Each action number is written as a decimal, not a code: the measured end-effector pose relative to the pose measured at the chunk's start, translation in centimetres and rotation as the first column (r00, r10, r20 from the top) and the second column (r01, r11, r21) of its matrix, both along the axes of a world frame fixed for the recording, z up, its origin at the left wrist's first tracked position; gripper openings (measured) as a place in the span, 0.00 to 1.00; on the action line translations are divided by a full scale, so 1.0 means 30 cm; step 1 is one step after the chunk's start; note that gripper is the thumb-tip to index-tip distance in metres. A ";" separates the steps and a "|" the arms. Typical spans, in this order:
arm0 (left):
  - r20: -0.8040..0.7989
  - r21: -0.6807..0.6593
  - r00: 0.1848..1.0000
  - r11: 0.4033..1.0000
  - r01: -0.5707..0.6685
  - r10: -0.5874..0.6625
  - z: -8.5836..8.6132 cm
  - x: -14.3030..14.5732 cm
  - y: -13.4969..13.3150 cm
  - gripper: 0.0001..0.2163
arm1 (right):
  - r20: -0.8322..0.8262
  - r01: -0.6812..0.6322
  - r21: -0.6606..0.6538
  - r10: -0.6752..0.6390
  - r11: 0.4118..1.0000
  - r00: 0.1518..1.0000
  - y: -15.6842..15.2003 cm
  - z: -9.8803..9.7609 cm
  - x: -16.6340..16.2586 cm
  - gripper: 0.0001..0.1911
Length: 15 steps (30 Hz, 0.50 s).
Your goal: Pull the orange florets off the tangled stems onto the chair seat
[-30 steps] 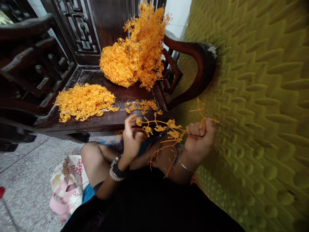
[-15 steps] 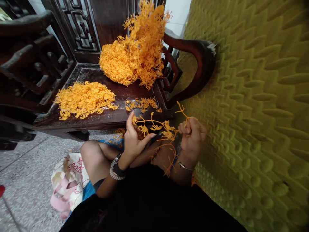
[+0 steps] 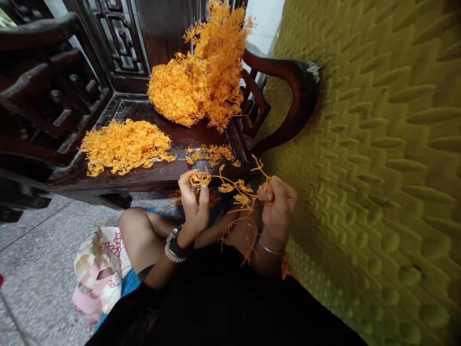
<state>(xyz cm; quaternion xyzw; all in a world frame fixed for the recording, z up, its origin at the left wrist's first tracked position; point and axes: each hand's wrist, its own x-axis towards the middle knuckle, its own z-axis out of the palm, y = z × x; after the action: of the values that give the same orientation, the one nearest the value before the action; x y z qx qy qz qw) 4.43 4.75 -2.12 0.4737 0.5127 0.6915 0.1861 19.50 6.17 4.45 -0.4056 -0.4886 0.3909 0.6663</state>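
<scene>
My right hand (image 3: 278,206) is closed around a bunch of thin, branching orange plastic runners (image 3: 256,204), bare stems hanging below it. Several spidery orange plastic pieces (image 3: 242,198) still sit along the upper branch. At that branch's left end, my left hand (image 3: 194,204) has thumb and fingers around more spidery pieces (image 3: 200,179). Beyond my hands, near the front edge of the dark wooden chair seat (image 3: 144,180), lies a small scatter of such pieces (image 3: 212,154). A larger loose pile (image 3: 126,146) rests to the left.
A tall orange heap (image 3: 201,81) stands at the back of the seat, beside the curved armrest (image 3: 300,91). A textured yellow-green surface (image 3: 378,144) rises close on my right. On the speckled floor (image 3: 43,269) lies a white and pink cloth bag (image 3: 101,274).
My left thumb and fingers, spread apart before, have come together around the pieces at the branch's end. Both hands and the runners have shifted slightly left in view.
</scene>
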 end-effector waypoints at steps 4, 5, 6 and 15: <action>0.033 -0.061 0.999 0.998 0.003 -0.001 0.011 -0.029 0.006 0.16 | 0.033 -0.011 0.014 0.011 1.000 0.999 -0.013 -0.019 0.000 0.27; 0.054 -0.060 0.998 0.998 0.027 -0.024 0.013 -0.037 0.006 0.15 | 0.048 -0.016 0.014 0.016 1.000 0.999 -0.014 -0.025 0.002 0.26; 0.076 -0.053 0.996 0.997 0.059 -0.055 0.015 -0.045 0.007 0.14 | 0.062 -0.020 0.012 0.020 1.000 0.998 -0.014 -0.030 0.004 0.26; 0.106 -0.098 0.994 0.995 -0.002 0.012 0.035 -0.124 -0.005 0.18 | 0.064 -0.104 -0.015 0.105 0.994 0.992 -0.075 -0.002 0.013 0.28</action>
<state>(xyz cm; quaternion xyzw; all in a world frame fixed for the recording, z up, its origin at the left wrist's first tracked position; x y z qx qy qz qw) 0.72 4.61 -1.08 0.4246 0.5370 0.6905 0.2337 19.88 3.92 4.38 -0.3957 -0.5283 0.4147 0.6263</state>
